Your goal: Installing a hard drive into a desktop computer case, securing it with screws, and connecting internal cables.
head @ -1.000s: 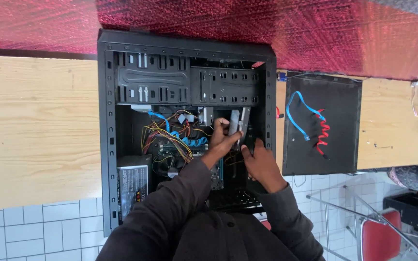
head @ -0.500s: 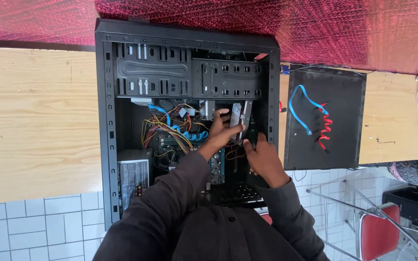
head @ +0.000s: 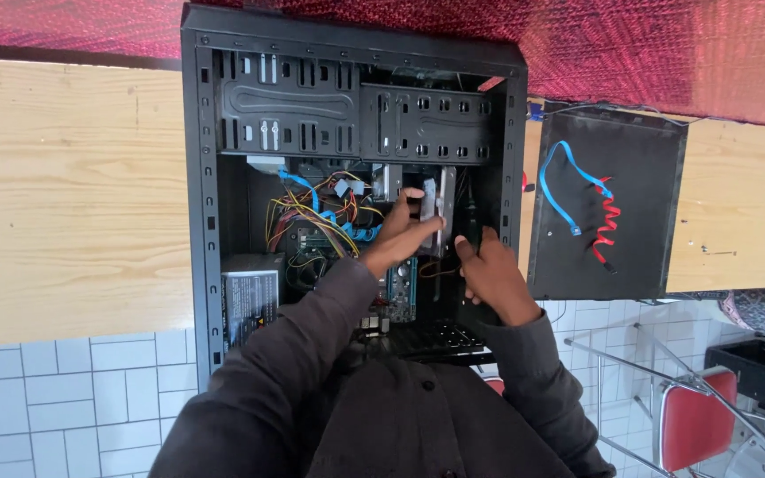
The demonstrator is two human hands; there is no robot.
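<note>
Gripping a flat grey metal drive (head: 436, 212), both hands, left (head: 407, 232), right (head: 487, 276)

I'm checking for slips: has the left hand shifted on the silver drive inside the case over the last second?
No. The left hand is wrapped around the silver drive at the same spot below the black drive cage; only the camera drifted.

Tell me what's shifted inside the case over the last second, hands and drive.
Little has moved. The left hand still grips the grey drive near the bay, fingers slightly farther over it. The right hand stays beside it holding a dark tool, edged slightly toward the drive. The computer case, the wire bundle and the side panel lie unchanged.
</note>
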